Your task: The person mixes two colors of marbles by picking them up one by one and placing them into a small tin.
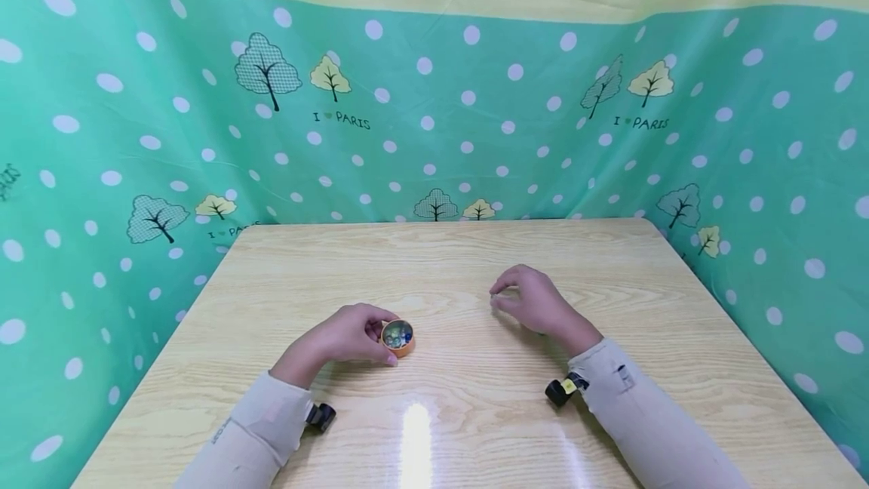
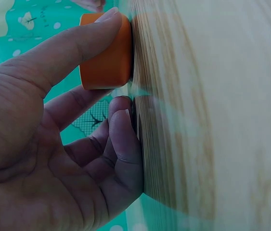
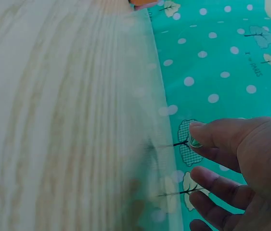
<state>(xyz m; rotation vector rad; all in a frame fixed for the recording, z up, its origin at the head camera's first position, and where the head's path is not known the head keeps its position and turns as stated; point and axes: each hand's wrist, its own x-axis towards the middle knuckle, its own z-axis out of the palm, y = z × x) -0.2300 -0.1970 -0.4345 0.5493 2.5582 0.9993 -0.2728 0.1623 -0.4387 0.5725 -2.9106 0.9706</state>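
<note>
A small round orange cup (image 1: 406, 351) stands on the wooden table at centre left, with several glass marbles (image 1: 397, 334) inside. My left hand (image 1: 349, 334) grips it from the left. The thumb lies along the near side of the orange wall (image 2: 104, 62) in the left wrist view, while other fingers curl below and behind. To the right of the cup, my right hand (image 1: 532, 300) is held over the table. Its thumb and index finger pinch a clear glass marble (image 3: 194, 141) with a greenish swirl; the remaining fingers are loosely bent.
A light wood-grain table (image 1: 448, 262) spreads under both hands, with a bright light reflection near its front. Behind and at both sides hangs a green curtain (image 1: 468, 119) with white dots and printed trees. A small black camera is strapped to each sleeved wrist.
</note>
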